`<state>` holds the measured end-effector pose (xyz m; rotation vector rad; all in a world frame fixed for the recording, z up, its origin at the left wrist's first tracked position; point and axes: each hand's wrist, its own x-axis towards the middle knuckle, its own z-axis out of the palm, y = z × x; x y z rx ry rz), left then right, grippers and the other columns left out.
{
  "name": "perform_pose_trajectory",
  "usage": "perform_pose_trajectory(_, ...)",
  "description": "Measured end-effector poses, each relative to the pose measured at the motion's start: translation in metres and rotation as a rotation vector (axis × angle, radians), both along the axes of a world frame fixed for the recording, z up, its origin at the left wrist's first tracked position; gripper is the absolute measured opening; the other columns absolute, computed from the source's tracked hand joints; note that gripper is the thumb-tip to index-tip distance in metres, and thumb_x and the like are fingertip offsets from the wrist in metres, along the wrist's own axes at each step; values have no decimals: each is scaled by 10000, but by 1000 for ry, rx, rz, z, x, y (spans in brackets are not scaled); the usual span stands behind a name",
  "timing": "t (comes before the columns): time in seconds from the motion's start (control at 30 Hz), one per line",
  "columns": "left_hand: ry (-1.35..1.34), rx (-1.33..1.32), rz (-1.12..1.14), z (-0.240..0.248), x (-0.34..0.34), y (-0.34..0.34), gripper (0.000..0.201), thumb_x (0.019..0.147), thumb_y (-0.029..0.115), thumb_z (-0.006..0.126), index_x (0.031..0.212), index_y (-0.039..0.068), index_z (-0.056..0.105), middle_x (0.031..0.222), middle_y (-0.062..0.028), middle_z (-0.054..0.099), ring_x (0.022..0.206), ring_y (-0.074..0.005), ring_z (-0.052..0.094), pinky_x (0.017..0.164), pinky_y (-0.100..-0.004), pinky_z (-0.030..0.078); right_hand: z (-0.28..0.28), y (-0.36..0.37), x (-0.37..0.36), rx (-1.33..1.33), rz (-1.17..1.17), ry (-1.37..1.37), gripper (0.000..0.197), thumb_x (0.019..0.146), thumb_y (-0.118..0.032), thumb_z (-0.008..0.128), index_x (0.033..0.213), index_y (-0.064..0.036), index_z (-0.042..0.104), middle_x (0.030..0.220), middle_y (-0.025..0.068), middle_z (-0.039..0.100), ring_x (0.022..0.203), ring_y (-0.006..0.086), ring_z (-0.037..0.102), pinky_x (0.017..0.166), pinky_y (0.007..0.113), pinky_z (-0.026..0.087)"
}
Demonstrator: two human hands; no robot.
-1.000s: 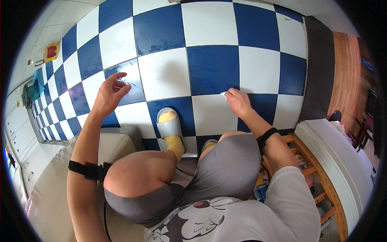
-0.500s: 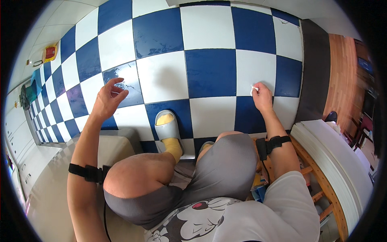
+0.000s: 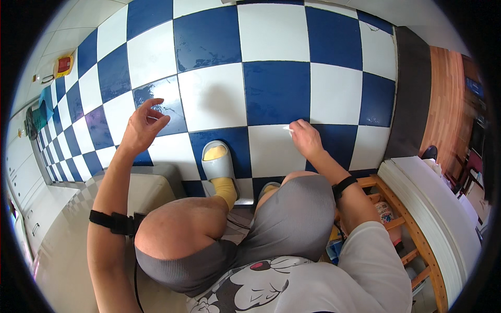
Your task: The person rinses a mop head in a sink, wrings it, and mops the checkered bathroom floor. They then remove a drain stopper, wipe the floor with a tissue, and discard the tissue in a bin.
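Above the blue-and-white checkered floor [image 3: 209,94], my right hand [image 3: 306,137] pinches a small white piece that looks like crumpled tissue [image 3: 288,129]. Most of it is hidden by the fingers. My left hand [image 3: 143,125] is held out over the wet-looking tiles on the left, fingers curved and apart, with nothing in it. Between the hands, nearer to me, my foot wears a yellow sock and a grey slipper [image 3: 218,163]. Whether either hand touches the floor, I cannot tell.
A wooden rack [image 3: 404,229] and a white panel [image 3: 436,224] stand close on my right. A beige rounded surface [image 3: 104,208] is at my left. A yellow-and-red container [image 3: 63,65] sits by the left wall. A dark threshold strip [image 3: 412,94] borders the tiles.
My right hand has moved left with the white piece, from a white tile near the threshold toward the middle. My left hand has barely shifted.
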<state>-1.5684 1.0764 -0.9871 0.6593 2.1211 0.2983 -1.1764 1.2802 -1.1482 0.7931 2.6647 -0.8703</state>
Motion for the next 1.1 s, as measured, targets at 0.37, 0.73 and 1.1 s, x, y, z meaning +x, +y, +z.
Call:
perform_pose_trajectory(0.37,39,6,-19,5,1,-2,472,902,227,665,1319,43,541,1026,-163,692,909,-232,688,841,-352,549,-14,-12,8,106,191,27,80,712,-49,644,785,-47,612,818,88,634,788,277,654,659,371,548)
perform_pose_trajectory(0.73,35,-8,-14,4,-3,-12,477,912,257,659,1321,44,538,1036,-175,690,900,-237,686,849,-359,551,-12,54,71,-121,-760,21,89,775,-38,684,849,-19,639,729,80,648,617,163,640,582,294,507)
perform_pose_trajectory(1.1,20,17,-41,-1,1,-11,460,919,257,653,1317,53,546,1026,-159,695,892,-226,685,844,-352,553,-8,2,16,-175,-308,93,124,802,-23,618,912,-28,675,893,173,637,846,379,633,771,423,519)
